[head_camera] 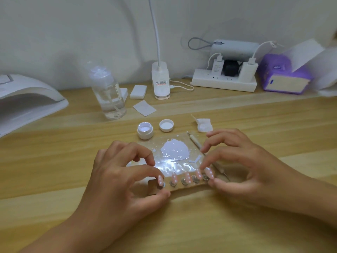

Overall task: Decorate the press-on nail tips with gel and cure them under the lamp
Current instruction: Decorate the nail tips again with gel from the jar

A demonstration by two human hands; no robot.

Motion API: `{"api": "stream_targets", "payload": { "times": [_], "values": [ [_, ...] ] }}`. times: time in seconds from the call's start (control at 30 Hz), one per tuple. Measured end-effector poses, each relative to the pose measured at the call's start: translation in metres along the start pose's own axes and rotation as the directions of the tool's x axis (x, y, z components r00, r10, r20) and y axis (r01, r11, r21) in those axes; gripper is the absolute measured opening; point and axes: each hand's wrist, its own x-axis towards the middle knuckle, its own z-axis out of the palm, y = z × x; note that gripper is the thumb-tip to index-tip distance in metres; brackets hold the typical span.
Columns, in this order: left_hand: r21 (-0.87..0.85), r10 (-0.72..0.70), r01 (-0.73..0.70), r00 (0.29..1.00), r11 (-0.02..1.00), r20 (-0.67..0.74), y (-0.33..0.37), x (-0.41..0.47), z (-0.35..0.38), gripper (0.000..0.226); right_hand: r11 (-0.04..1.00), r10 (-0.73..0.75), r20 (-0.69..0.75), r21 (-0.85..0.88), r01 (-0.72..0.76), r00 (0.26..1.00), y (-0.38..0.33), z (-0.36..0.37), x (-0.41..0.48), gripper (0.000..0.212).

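Observation:
Several pink nail tips with white dots [186, 177] stand on small metal pegs along a narrow wooden holder strip [184, 187]. My left hand [118, 178] pinches the strip's left end between thumb and forefinger, at the leftmost tip [160, 180]. My right hand [242, 167] pinches the right end, fingers at the rightmost tip [208, 173]. Behind the strip lies a clear palette sheet [175, 161] with a blob of white gel [175, 149]. An open gel jar [145, 130] and its lid [166, 125] stand beyond it. The curing lamp [27, 101] sits at far left.
A dotting tool [197, 143] lies along the palette's right edge, partly under my right hand. A clear pump bottle [107, 92], white wipes [144, 108], a crumpled wipe [204, 125], a desk lamp base [161, 81], a power strip [224, 82] and a purple tissue pack [284, 75] line the back.

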Motion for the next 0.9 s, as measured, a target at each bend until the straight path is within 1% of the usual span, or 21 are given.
{"api": "stream_targets", "payload": {
  "times": [0.17,0.3,0.4,0.53,0.63,0.9],
  "values": [
    [0.013,0.020,-0.020,1.000,1.000,-0.007,0.001,0.001,0.000,0.017,1.000,0.001,-0.041,-0.003,-0.001,0.999,0.001,0.006,0.000,0.003],
    [0.025,0.024,-0.024,1.000,0.999,-0.003,0.002,0.000,0.000,0.018,1.000,0.029,-0.077,0.005,-0.029,0.997,-0.001,0.007,-0.001,0.004],
    [0.030,0.025,-0.025,1.000,0.999,0.000,0.002,0.000,0.000,0.018,0.998,0.049,-0.077,0.030,-0.046,0.996,-0.004,0.008,-0.001,0.011],
    [0.019,0.021,-0.021,1.000,1.000,-0.003,0.001,-0.001,0.001,0.019,0.998,0.053,-0.063,0.048,-0.050,0.997,-0.005,0.009,-0.002,0.004],
    [0.007,0.022,-0.022,1.000,1.000,-0.007,0.001,-0.001,0.002,0.019,0.998,0.056,-0.051,0.035,-0.054,0.997,-0.004,0.010,-0.003,0.006],
    [0.022,0.065,-0.064,0.997,0.998,-0.037,0.001,0.001,0.003,0.016,0.989,0.133,-0.116,0.076,-0.124,0.984,-0.001,0.013,-0.003,0.008]
  ]
}}
